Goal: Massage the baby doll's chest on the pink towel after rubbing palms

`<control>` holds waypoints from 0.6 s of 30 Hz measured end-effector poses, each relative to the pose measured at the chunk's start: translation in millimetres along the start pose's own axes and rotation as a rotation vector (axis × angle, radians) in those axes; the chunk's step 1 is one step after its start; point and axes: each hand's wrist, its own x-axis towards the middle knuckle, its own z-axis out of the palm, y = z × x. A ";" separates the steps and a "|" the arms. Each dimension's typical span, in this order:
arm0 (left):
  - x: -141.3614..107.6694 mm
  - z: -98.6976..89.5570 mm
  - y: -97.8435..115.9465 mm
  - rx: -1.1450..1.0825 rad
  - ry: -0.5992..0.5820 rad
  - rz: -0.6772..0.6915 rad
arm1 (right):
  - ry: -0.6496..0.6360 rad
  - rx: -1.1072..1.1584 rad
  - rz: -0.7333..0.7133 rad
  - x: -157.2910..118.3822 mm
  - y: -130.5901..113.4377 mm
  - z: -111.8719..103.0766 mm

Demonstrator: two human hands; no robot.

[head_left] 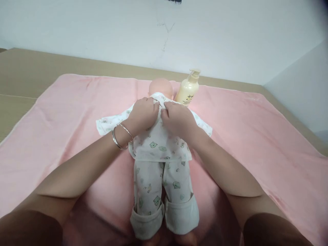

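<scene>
A baby doll (161, 87) lies on a pink blanket (102, 177), its head at the far end. It is dressed in a white printed top (159, 147) and matching trousers (150, 184) with turned-up cuffs. Near the doll's neck, my left hand (144, 114) pinches the left side of the top's collar; two silver bangles circle that wrist. My right hand (179, 119) grips the collar's right side, close beside the left. The top's sleeves spread out to both sides. Most of the doll's face is hidden by the collar.
A cream pump bottle (188, 89) leans at the right of the doll's head, behind my right hand. The blanket covers much of a wooden surface (51, 63), which meets a white wall (102, 34) at the back.
</scene>
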 end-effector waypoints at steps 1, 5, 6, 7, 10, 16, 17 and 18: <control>-4.3 -0.1 4.4 0.064 0.008 0.065 | 0.000 0.029 0.018 4.6 4.8 3.2; -8.3 0.6 7.3 0.107 0.020 0.140 | 0.028 0.066 0.026 15.7 16.3 15.6; -5.4 1.3 4.1 0.058 0.020 0.104 | 0.034 0.054 0.025 14.1 14.8 16.9; -1.8 2.2 0.5 -0.004 0.015 0.049 | 0.041 0.037 0.018 11.0 11.9 17.2; 4.4 4.4 -4.0 -0.110 0.027 -0.093 | 0.068 -0.016 -0.088 -0.3 1.8 13.9; -18.4 5.9 24.0 0.057 0.105 0.009 | -0.054 0.063 -0.072 14.4 16.4 10.7; -20.2 5.9 26.2 0.054 0.122 -0.003 | -0.070 0.052 -0.061 17.7 19.2 11.4; -19.8 5.9 25.9 0.044 0.129 -0.007 | -0.073 0.035 -0.044 19.1 20.1 12.1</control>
